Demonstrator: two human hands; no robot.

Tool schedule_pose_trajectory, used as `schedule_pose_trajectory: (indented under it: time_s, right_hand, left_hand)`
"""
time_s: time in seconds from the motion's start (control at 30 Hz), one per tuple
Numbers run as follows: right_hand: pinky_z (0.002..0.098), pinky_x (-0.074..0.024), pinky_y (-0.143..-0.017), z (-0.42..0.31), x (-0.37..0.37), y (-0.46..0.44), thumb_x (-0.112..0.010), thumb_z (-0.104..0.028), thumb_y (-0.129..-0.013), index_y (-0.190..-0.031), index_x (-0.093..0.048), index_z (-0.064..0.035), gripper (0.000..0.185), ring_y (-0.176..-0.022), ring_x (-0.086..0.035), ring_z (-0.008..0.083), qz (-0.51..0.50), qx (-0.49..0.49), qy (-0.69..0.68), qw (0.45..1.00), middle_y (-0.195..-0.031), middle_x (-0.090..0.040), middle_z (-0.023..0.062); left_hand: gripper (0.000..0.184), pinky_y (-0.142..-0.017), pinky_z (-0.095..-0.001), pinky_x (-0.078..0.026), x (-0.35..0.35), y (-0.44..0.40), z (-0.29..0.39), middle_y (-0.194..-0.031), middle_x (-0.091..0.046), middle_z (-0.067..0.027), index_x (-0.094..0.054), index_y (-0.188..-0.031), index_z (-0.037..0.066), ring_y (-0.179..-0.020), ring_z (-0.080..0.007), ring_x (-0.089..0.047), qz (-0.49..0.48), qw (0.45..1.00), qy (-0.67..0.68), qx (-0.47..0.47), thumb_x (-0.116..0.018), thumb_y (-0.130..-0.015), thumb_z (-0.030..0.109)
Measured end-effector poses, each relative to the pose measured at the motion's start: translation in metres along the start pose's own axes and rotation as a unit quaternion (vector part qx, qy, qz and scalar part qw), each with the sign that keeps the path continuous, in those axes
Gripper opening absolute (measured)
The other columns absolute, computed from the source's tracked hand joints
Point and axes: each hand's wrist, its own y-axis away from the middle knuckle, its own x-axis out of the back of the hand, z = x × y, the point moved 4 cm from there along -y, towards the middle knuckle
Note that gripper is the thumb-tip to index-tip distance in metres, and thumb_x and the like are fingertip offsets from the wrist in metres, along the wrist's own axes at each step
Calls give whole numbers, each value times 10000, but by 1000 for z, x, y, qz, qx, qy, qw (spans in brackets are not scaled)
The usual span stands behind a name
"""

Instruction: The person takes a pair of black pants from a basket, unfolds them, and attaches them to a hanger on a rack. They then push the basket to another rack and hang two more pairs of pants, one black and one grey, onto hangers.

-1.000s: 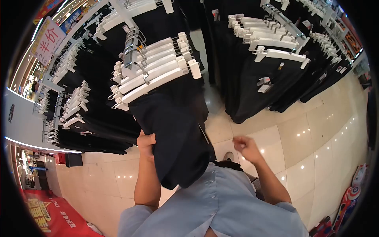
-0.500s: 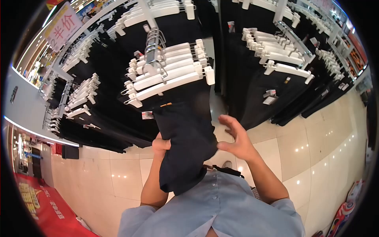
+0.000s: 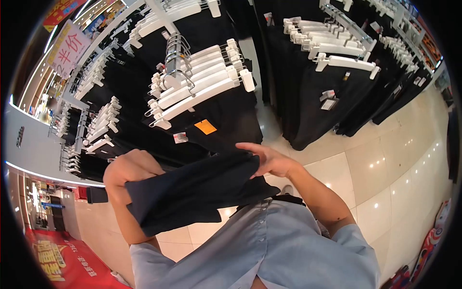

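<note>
A dark folded garment (image 3: 192, 185) stretches between my two hands, just in front of my shirt. My left hand (image 3: 132, 173) is closed at its left end, with the fingertips partly hidden by the cloth. At the right end, my right hand (image 3: 267, 160) holds the cloth's edge, thumb below and index finger extended over it. Behind the garment hang dark clothes (image 3: 226, 115) on white clip hangers (image 3: 202, 94), with an orange tag (image 3: 205, 126) and a white tag (image 3: 180, 137) on the front one.
More dark clothes (image 3: 313, 96) hang on a rack to the right, with others at the left. A pink-white sign (image 3: 70, 48) is at the upper left. A red printed cloth (image 3: 72, 260) lies at the lower left, on the tiled floor (image 3: 385, 192).
My left hand has moved left and up with its end of the garment, which now lies more sideways. My right hand has come onto the cloth. The orange tag shows more fully.
</note>
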Motion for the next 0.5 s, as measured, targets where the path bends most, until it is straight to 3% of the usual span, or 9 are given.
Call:
schedule_pose_trajectory:
  time_s: [0.03,0.07,0.2,0.23,0.33,0.4,0.47,0.5]
  right_hand:
    - [290,-478,-900,12,-8,-5,-661,126,-634,-1407,-347,-81,860,-872,-640,178,-9,-1,-36,999,-1236,-542,163]
    - [296,-478,-903,25,-15,-11,-671,121,-633,-1406,-350,-87,863,-891,-638,180,-19,-2,-70,997,-1250,-533,165]
    - [299,-481,-908,36,-47,-35,-652,-28,-814,-1415,-349,-117,679,-1030,-583,175,-2,83,-139,987,-1198,-572,98]
    - [282,-463,-931,32,-50,-38,-596,-90,-883,-1391,-390,-83,549,-1076,-561,175,-21,78,-202,976,-1205,-573,104]
    - [280,-438,-961,13,-51,-49,-588,-79,-885,-1333,-458,-30,469,-1109,-538,152,-55,-42,-216,974,-1246,-553,114]
    - [296,-432,-967,-6,-46,-45,-598,-90,-876,-1297,-490,-10,442,-1119,-532,156,-71,99,44,992,-1258,-546,113]
    - [310,-428,-971,-5,-15,-41,-601,-111,-869,-1260,-511,-6,414,-1133,-521,175,-60,204,220,952,-1295,-513,118]
    - [321,-422,-977,-9,7,-33,-604,-117,-867,-1261,-499,-11,421,-1143,-514,189,-13,220,259,940,-1310,-498,119]
  left_hand:
    - [284,-426,-372,-412,-4,-7,7,-659,-568,-233,-613,-812,-123,-460,-351,-530,11,999,-25,-37,-606,-745,153]
    - [307,-430,-367,-420,-3,-12,11,-697,-578,-237,-624,-844,-118,-474,-345,-543,-47,998,-34,-19,-610,-757,176]
    - [339,-439,-345,-438,-18,-42,32,-784,-601,-232,-655,-926,-87,-509,-321,-573,-242,963,-95,73,-614,-801,225]
    - [297,-436,-326,-431,-30,-45,36,-801,-604,-218,-686,-938,-33,-512,-292,-576,-224,965,-118,70,-617,-806,225]
    - [258,-431,-310,-423,-48,-39,54,-814,-609,-210,-710,-928,5,-507,-266,-574,-155,966,-198,60,-644,-767,196]
    - [245,-418,-294,-398,-50,-33,64,-748,-613,-194,-721,-889,18,-478,-248,-560,-87,965,-239,67,-681,-692,159]
    - [235,-414,-286,-386,-51,-20,70,-708,-611,-183,-716,-854,10,-463,-240,-549,-10,956,-287,59,-704,-659,141]
    - [174,-409,-284,-375,-59,-11,66,-655,-601,-169,-702,-775,4,-443,-234,-538,114,933,-341,17,-730,-645,116]
